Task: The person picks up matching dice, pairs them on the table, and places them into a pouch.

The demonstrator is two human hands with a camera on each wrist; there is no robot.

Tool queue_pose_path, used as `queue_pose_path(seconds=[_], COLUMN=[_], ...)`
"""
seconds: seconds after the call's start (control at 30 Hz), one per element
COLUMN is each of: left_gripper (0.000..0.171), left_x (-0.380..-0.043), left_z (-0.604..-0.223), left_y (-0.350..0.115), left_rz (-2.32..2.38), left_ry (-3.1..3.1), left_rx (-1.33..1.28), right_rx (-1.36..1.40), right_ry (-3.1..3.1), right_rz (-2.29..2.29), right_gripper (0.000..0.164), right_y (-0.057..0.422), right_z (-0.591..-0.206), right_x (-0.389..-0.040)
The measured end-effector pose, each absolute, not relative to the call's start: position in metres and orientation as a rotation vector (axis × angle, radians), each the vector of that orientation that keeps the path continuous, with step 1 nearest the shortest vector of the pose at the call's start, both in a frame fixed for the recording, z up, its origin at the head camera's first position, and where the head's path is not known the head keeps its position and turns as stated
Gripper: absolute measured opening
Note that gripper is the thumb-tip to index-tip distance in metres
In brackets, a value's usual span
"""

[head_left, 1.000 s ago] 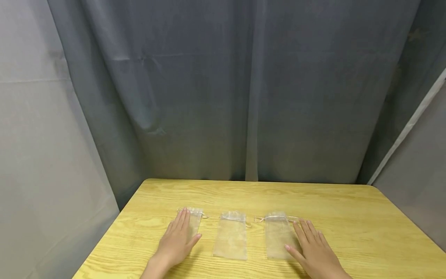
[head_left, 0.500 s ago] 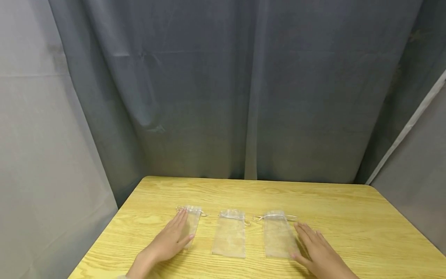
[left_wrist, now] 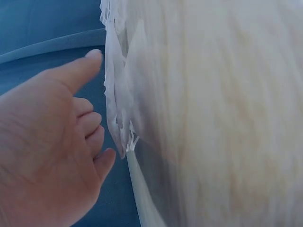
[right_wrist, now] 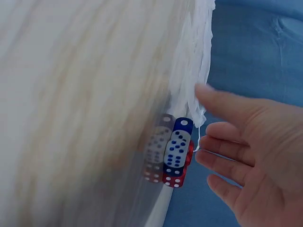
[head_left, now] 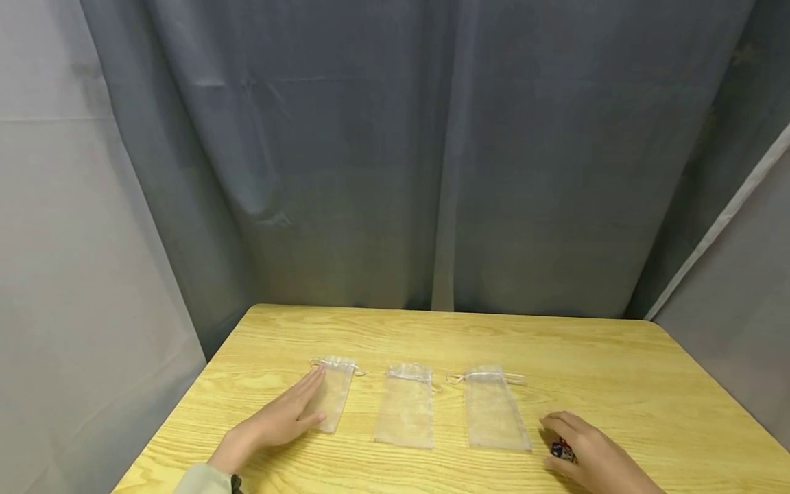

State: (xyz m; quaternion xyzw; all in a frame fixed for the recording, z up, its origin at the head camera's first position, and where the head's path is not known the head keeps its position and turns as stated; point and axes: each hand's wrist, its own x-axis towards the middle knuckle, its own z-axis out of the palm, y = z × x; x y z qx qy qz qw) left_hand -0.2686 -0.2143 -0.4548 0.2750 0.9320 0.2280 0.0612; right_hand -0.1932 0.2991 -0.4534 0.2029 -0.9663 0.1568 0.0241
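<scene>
Three sheer white drawstring bags lie flat in a row: a left bag (head_left: 336, 398), a middle bag (head_left: 405, 412) and a right bag (head_left: 494, 412). My left hand (head_left: 280, 415) has straight fingers over the left edge of the left bag, fingertips close to its drawstring. Beside the right bag, my right hand (head_left: 586, 449) arches over a small group of dice (head_left: 563, 450). The right wrist view shows blue, white and red dice (right_wrist: 178, 146) on the tabletop, with a gap between them and the spread, bent fingers of my right hand (right_wrist: 251, 146).
A wood-grain table (head_left: 395, 336) carries the bags and dice. Behind it hangs a grey curtain (head_left: 345, 171). Pale fabric panels stand at the left (head_left: 92, 274) and right (head_left: 734, 309).
My right hand has moved right, off the right bag, and its fingers have bent; dice now show beneath it. My left hand has slid left, uncovering more of the left bag.
</scene>
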Motion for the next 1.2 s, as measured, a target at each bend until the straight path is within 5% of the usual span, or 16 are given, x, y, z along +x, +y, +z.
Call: queue_pose_path(seconds=[0.23,0.5,1.2], left_gripper=[0.069,0.068,0.062], left_x=[-0.266,-0.262,-0.256], left_z=[-0.454,-0.455,-0.46], left_y=[-0.215,-0.212,-0.202], left_rz=[0.625,0.568,0.429], left_ry=[2.776,2.776,2.978], left_rx=[0.872,0.846,0.842], right_rx=[0.877,1.043,0.975], right_ry=[-2.751,-2.571,-2.648], right_rz=[0.327,0.295,0.419], right_gripper=[0.031,0.029,0.022], right_y=[0.31,0.314,0.314], right_z=[-0.464,-0.467,-0.467], right_x=[-0.197,-0.205,-0.2])
